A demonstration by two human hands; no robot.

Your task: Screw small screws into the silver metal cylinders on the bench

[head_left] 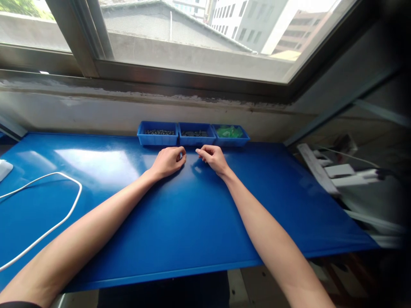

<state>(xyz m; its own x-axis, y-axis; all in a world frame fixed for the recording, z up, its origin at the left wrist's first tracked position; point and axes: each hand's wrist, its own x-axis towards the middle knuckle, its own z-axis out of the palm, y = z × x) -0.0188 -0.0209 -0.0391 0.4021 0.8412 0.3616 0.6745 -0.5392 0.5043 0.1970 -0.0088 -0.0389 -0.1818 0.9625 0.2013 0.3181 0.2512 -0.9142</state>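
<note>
- Left hand [169, 161] curled, right hand [214, 159] pinched; whether anything is gripped cannot be told.
- Blue bins [197, 140] placed just beyond; dark parts [159, 132] inside too small to identify.
- White cable [80, 187] cut off at left.

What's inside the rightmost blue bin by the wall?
Bright green pieces lie in the rightmost bin, their upper layer showing. The bin's floor and anything beneath those pieces are covered, and their exact shapes are too blurred to tell.
</note>
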